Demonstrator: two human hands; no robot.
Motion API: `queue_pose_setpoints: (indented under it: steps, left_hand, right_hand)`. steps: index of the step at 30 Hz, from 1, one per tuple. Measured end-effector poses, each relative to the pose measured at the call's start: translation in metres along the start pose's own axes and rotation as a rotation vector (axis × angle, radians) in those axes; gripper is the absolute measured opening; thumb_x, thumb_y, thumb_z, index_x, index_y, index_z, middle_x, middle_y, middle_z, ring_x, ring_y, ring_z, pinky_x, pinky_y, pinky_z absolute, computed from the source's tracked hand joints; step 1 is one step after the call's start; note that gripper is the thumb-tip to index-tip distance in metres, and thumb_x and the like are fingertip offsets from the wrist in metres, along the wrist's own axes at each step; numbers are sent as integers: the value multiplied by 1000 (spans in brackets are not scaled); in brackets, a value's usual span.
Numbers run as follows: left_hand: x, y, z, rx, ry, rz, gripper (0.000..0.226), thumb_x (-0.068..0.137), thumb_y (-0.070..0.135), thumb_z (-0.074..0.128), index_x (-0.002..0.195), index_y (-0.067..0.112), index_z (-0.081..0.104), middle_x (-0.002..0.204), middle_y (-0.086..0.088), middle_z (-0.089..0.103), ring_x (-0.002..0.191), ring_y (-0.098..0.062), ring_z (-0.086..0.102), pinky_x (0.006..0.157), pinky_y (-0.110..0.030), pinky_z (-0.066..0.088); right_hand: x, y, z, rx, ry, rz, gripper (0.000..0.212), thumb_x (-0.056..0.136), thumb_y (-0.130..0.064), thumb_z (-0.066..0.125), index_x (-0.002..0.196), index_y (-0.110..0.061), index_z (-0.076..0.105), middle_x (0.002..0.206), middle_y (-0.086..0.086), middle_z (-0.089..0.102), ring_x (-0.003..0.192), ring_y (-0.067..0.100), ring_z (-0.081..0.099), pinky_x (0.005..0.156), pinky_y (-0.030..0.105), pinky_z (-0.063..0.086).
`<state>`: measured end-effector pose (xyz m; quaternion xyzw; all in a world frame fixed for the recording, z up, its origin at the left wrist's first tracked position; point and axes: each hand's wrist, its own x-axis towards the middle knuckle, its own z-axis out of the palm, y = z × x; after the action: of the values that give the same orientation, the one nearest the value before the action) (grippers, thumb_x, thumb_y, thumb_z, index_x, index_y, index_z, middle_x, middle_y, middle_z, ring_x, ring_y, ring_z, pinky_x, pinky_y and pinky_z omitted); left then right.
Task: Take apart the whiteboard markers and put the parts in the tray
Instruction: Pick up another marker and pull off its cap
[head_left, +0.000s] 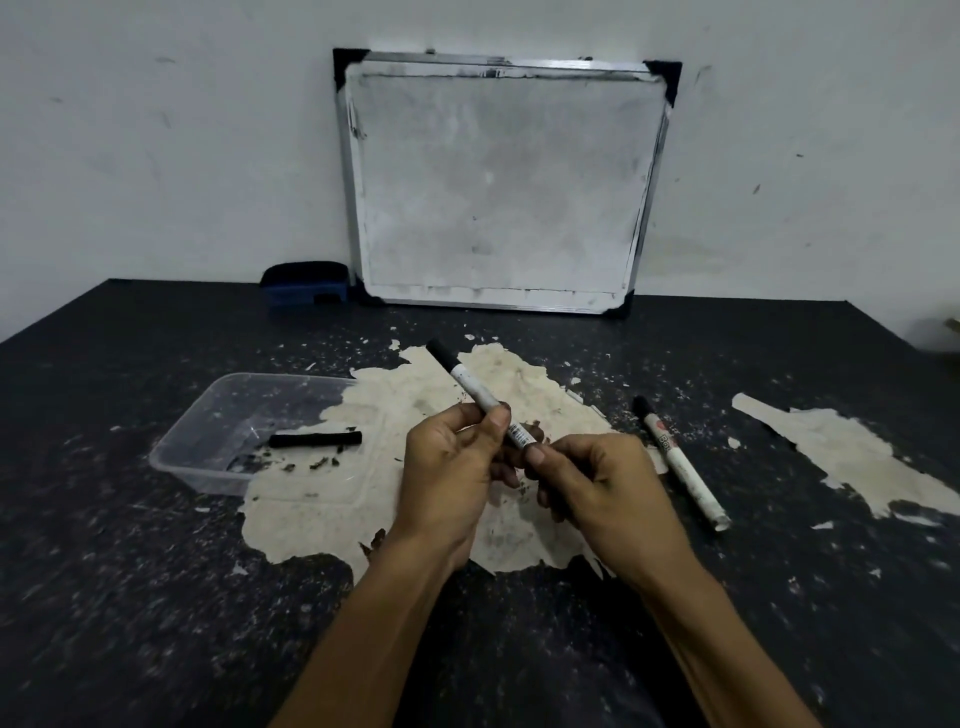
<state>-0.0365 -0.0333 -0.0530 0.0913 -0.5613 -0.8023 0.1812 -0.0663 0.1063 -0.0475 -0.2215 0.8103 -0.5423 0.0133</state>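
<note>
Marker (478, 392) was held above the table beside the tray (182, 441); left hand (452, 467) gripped the barrel; right hand (602, 483) pinched its near end; best twisted while pulling straight, barrel steady.

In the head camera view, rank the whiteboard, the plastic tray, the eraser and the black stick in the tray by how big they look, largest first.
1. whiteboard
2. plastic tray
3. and 4. eraser and black stick: similar in length; the eraser looks bulkier but sits farther away, so I won't rank them.
</note>
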Motion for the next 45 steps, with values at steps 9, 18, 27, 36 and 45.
queue_pose_setpoints:
  steps: [9,18,27,36,45]
  left_hand:
    - [-1,0,0,83,149,47,25,91,15,67,67,12,74,58,-6,69,46,-14,58,44,-26,49]
    - [4,14,-11,-258,172,-18,17,86,19,69,74,7,71,66,-6,72,54,-11,63,48,-22,52]
    - [5,25,-14,-749,-71,-249,37,91,22,56,60,11,74,79,-5,74,51,-7,58,46,-18,48]
    - [3,27,-14,-749,-82,-248,25,86,22,60,67,13,71,71,-1,69,51,-8,57,44,-19,47]
    - [-2,20,-12,-249,-89,-65,15,79,27,71,78,12,75,79,-11,74,54,-12,57,44,-23,43]
  right_hand:
    - [-5,1,2,-310,24,-177,29,81,-41,75,68,-16,68,52,-2,64,51,12,59,44,28,44]
    - [-5,3,0,-527,195,-37,30,78,-49,75,81,-20,71,73,-4,70,69,16,65,59,36,53]
    - [-2,10,-11,-776,229,235,29,85,-42,70,80,-14,67,82,6,67,82,31,63,65,37,51]
    - [-5,5,-9,-749,228,265,29,84,-41,71,83,-13,66,85,6,67,83,31,62,67,38,51]
    - [-2,-7,-11,62,271,245,33,92,-35,63,110,-8,70,80,2,76,70,18,72,62,32,58]
